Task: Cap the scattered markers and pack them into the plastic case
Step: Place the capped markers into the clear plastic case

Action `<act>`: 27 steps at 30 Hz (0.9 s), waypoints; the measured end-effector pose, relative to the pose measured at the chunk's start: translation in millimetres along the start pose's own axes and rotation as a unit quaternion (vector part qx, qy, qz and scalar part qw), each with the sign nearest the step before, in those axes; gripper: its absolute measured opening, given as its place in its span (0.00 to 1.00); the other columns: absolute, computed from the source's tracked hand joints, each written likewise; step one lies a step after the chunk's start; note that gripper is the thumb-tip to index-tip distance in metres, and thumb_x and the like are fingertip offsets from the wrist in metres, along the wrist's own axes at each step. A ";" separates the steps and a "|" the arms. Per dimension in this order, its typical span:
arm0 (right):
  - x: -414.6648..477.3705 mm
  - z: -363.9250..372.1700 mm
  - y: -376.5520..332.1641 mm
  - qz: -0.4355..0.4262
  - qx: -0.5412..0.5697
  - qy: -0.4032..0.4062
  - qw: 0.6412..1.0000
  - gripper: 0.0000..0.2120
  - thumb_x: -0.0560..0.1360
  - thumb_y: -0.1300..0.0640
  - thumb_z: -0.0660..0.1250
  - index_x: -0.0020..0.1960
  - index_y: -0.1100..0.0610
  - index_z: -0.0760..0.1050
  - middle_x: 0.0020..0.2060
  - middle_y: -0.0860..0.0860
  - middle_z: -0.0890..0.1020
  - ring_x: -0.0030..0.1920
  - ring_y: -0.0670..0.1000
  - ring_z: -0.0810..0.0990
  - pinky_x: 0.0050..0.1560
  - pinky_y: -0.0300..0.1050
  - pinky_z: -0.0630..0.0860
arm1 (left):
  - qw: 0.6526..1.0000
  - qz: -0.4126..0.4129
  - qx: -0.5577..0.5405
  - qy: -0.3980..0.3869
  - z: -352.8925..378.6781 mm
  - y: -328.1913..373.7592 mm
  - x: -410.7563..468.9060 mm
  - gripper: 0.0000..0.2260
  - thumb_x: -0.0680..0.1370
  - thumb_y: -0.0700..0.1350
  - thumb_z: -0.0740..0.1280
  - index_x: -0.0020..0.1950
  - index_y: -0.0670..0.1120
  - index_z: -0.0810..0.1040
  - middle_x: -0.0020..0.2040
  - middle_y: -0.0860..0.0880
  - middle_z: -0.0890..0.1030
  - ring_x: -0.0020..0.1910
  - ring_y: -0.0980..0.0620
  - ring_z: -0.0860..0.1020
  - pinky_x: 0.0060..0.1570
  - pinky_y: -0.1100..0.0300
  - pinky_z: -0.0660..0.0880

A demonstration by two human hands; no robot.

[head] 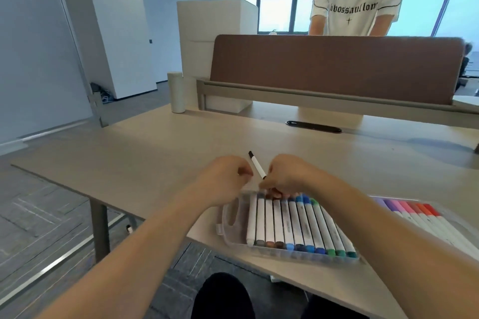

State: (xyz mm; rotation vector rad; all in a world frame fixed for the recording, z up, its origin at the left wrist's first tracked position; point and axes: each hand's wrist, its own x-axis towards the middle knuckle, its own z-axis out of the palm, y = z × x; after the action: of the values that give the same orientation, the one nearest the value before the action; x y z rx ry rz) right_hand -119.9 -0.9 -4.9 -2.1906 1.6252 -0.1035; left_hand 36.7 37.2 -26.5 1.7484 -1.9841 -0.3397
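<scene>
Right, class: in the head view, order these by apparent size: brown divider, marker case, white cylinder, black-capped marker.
1. brown divider
2. marker case (nearest the camera, which helps it)
3. white cylinder
4. black-capped marker

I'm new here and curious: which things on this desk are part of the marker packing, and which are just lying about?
In the job: loose marker, case, packed markers, left hand, right hand.
Just lying about: roll, cable slot, divider.
</scene>
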 end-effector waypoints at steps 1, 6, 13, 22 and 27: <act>9.2 1.1 1.7 0.008 -0.007 0.029 1.000 0.11 0.77 0.52 0.69 0.42 0.60 0.80 0.34 0.53 0.82 0.34 0.50 0.80 0.39 0.43 0.76 | 1.000 -0.003 -0.017 0.013 0.8 -1.2 6.3 0.09 0.80 0.43 0.64 0.55 0.47 0.83 0.55 0.51 0.82 0.54 0.53 0.78 0.55 0.61 0.72; 55.6 3.9 4.7 0.047 -0.013 0.091 0.995 0.10 0.76 0.51 0.71 0.45 0.58 0.76 0.39 0.52 0.78 0.42 0.51 0.78 0.45 0.44 0.74 | 0.998 -0.022 -0.053 0.036 4.3 -9.3 32.0 0.09 0.79 0.43 0.63 0.52 0.48 0.83 0.50 0.51 0.82 0.49 0.51 0.79 0.56 0.50 0.76; 97.2 11.8 -5.2 0.074 -0.056 0.064 0.994 0.13 0.74 0.50 0.71 0.38 0.55 0.70 0.35 0.51 0.75 0.36 0.50 0.74 0.42 0.45 0.71 | 0.994 -0.036 -0.097 0.035 8.2 -14.9 44.1 0.10 0.79 0.41 0.62 0.49 0.48 0.83 0.47 0.52 0.83 0.47 0.52 0.80 0.53 0.52 0.77; 53.9 -0.8 -24.8 0.025 0.013 0.027 0.999 0.14 0.78 0.52 0.65 0.37 0.59 0.76 0.31 0.52 0.77 0.30 0.50 0.74 0.36 0.42 0.71 | 0.989 -0.066 -0.102 0.082 8.4 -23.9 25.4 0.05 0.79 0.42 0.63 0.52 0.49 0.78 0.49 0.52 0.79 0.49 0.51 0.77 0.52 0.56 0.75; -6.5 -5.9 -36.6 0.019 0.055 -0.077 0.995 0.14 0.74 0.56 0.62 0.33 0.59 0.76 0.25 0.53 0.75 0.24 0.51 0.70 0.28 0.39 0.66 | 0.988 -0.088 -0.098 0.078 0.3 -20.6 -1.4 0.08 0.77 0.39 0.62 0.47 0.53 0.75 0.49 0.51 0.80 0.49 0.50 0.78 0.53 0.53 0.76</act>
State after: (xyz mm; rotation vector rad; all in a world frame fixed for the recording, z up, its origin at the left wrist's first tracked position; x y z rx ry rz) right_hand -90.7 12.2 14.9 -2.0312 1.5388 -0.0120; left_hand 54.4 35.3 -36.9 1.7702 -1.6346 -0.4279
